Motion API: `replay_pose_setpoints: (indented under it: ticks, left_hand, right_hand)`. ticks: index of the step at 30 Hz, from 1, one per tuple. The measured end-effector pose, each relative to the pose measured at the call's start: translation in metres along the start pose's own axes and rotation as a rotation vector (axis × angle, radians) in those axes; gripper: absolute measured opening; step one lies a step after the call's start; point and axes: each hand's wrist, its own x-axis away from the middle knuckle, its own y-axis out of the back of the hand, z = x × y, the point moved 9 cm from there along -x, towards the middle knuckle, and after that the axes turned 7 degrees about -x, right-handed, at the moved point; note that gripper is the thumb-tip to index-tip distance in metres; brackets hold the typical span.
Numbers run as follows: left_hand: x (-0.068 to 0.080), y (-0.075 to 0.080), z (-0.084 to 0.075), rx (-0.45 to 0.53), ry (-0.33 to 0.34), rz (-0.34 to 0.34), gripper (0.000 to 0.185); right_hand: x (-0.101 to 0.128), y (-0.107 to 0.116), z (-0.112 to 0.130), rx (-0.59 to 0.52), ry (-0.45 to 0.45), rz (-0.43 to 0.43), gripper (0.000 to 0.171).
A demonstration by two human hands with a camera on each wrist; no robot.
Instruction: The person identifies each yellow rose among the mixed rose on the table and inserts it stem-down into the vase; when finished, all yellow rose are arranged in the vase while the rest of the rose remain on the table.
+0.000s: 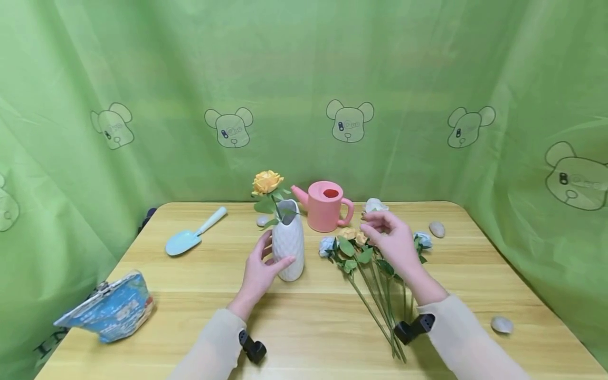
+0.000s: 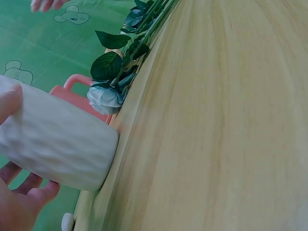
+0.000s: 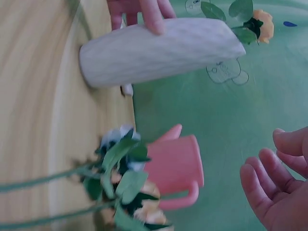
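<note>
In the head view a white textured vase (image 1: 288,245) stands upright near the middle of the table, with one orange rose (image 1: 267,182) leaning out of its mouth to the left. My left hand (image 1: 263,268) grips the vase low down, thumb in front and fingers round its left side. Above a bunch of artificial roses hovers my right hand (image 1: 391,238), its fingers loosely bent and nothing between them, as the right wrist view also shows. Those roses lie with green stems (image 1: 380,301) toward me; a blue rose (image 1: 326,246) is leftmost and a white one (image 1: 375,205) farthest back.
Behind the vase stands a pink watering can (image 1: 325,207). A light-blue trowel (image 1: 185,241) lies at the left, and a blue printed bag (image 1: 116,309) sits at the front left. Stones lie about, one (image 1: 502,324) at the right. Green curtains (image 1: 304,79) surround the table.
</note>
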Motion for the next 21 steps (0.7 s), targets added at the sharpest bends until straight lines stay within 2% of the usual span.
replay_pose_setpoints:
  ticks: [9, 21]
  left_hand:
    - [0.0, 0.0, 0.001, 0.002, 0.005, 0.001, 0.076]
    - [-0.002, -0.001, 0.002, 0.022, -0.006, 0.024, 0.075]
  right_hand:
    - [0.032, 0.027, -0.031, 0.002, -0.085, 0.01, 0.03]
    - [0.069, 0.055, -0.076, 0.038, -0.258, 0.012, 0.038]
